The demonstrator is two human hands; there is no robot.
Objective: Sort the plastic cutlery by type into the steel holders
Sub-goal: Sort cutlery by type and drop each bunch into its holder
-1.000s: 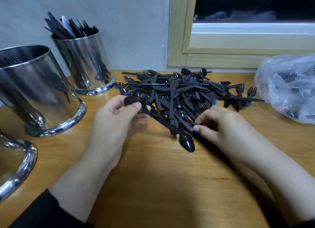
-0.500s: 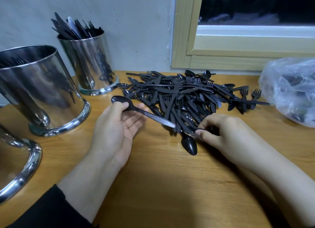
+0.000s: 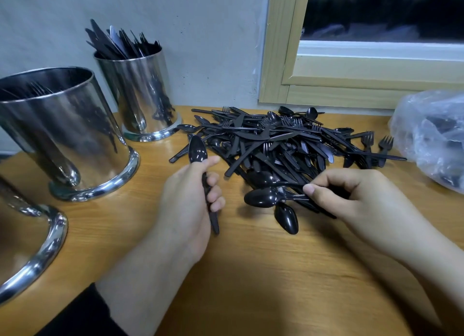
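Note:
A heap of black plastic cutlery (image 3: pixel 281 144) lies on the wooden table (image 3: pixel 251 273). My left hand (image 3: pixel 188 202) grips a black spoon (image 3: pixel 197 152) by its handle, bowl pointing up and away. My right hand (image 3: pixel 351 197) pinches the handle of a second black spoon (image 3: pixel 261 197) at the heap's near edge. Another spoon (image 3: pixel 286 219) lies just below it. Three steel holders stand at the left: a far one (image 3: pixel 140 94) with knives, a middle one (image 3: pixel 65 134) with forks, and a near one (image 3: pixel 32 247) cut off by the frame.
A clear plastic bag (image 3: pixel 431 137) with more cutlery sits at the right edge of the table. A wall and a wooden window frame (image 3: pixel 326 84) stand right behind the heap. Bare tabletop stretches toward me between my arms.
My left hand has turned its spoon from lying flat to upright and closed round the handle. My right hand has drawn a second spoon out of the heap's near edge.

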